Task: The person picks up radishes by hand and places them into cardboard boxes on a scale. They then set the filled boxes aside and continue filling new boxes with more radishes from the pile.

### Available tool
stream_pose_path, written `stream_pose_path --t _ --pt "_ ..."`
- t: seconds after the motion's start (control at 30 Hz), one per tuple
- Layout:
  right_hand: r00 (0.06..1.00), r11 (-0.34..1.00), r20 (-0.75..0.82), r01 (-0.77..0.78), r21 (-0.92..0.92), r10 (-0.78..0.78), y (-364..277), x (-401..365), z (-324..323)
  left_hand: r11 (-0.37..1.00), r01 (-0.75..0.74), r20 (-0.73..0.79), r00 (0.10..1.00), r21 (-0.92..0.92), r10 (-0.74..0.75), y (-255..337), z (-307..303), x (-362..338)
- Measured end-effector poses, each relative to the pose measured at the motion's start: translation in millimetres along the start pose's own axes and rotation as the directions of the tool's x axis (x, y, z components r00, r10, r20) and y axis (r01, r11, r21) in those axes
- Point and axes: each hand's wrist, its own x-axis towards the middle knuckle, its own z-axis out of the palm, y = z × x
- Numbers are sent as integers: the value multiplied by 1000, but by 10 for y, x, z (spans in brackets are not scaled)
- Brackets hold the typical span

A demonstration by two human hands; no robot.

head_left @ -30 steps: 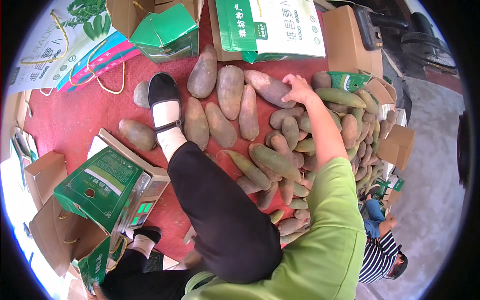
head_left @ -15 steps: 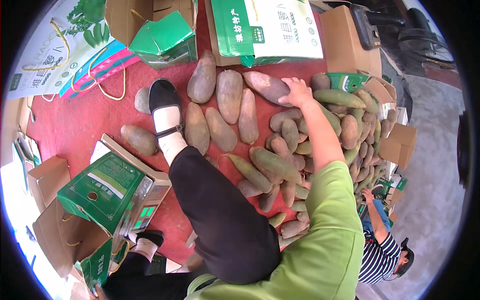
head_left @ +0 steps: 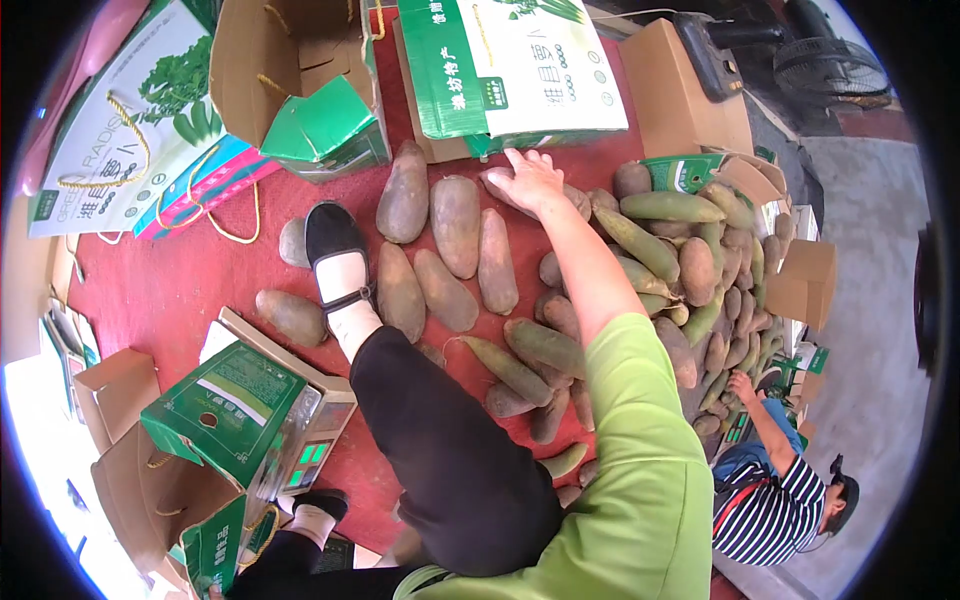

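Observation:
My right hand [head_left: 528, 182] reaches across the red floor covering with its fingers spread. It lies over a long purplish-green radish [head_left: 572, 198], hiding its middle; whether it presses on it cannot be made out. Several large radishes [head_left: 455, 225] lie to the left of that hand, near my black shoe [head_left: 333, 240]. At the bottom left edge, only the fingertips of my left hand [head_left: 214, 592] show, at the green flap of an open carton [head_left: 215, 535]. This carton rests by a scale [head_left: 312, 455] with lit green digits.
A large radish pile [head_left: 700, 270] spreads to the right. Behind stand an open box [head_left: 290, 60], a white-green carton [head_left: 545, 75] and a printed bag [head_left: 130, 140]. A fan [head_left: 828, 68] is at the far right; a co-worker in a striped shirt [head_left: 775, 510] reaches toward the pile.
My right hand has slid left along the radish, from its right end toward its left end. The view has shifted slightly. My left hand stays at the carton flap.

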Motion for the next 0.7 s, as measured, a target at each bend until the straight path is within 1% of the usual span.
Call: stream_pose_path --t 0.07,0.1,0.13,0.2,0.23,0.27,0.33,0.37,0.43,0.5,0.53,0.57,0.6,0.67,0.7 --pt "998 998 5 -62 8 62 -14 165 80 999 -28 12 1000 -16 28 38 -4 -8" --pt "990 998 -131 -50 49 56 -1 235 193 999 -42 13 999 -23 42 59 -6 -10" --pt "989 997 -137 -54 56 61 -11 259 195 998 -54 20 998 -27 55 72 -4 -8" --pt "975 997 -216 -66 -34 57 -51 331 194 997 -72 25 997 -39 73 89 -13 -12" --pt "920 998 -390 -58 -31 41 -68 331 189 996 -75 31 997 -45 77 97 -17 -15" --pt "921 998 -388 -55 -29 39 -52 337 165 996 -76 37 996 -53 78 104 -24 -19" --pt "911 995 -413 -39 -95 -4 39 317 84 995 -78 58 995 -70 82 104 -43 -40" --pt "874 995 -484 -6 -98 -42 112 287 84 993 -80 72 994 -82 86 113 -48 -55" --pt "874 994 -486 -38 -98 -14 284 193 85 990 -82 90 992 -114 92 96 -49 -75" --pt "859 992 -511 -70 -104 7 467 101 160 991 -103 52 993 -84 108 70 -26 -69" --pt "850 990 -526 -87 -107 18 542 59 187 990 -131 16 991 -49 132 43 -24 -54" --pt "860 986 -505 -133 -99 65 581 17 172 993 -114 61 992 32 112 9 -57 -18" --pt "851 980 -517 -167 -105 89 620 31 167 994 -108 60 993 34 106 -3 -61 -34" --pt "872 968 -470 -217 -125 135 647 113 75 993 -118 37 992 5 118 88 -32 -47" --pt "869 971 -475 -213 -107 139 631 141 27 992 -127 34 991 -4 127 183 -38 -58"
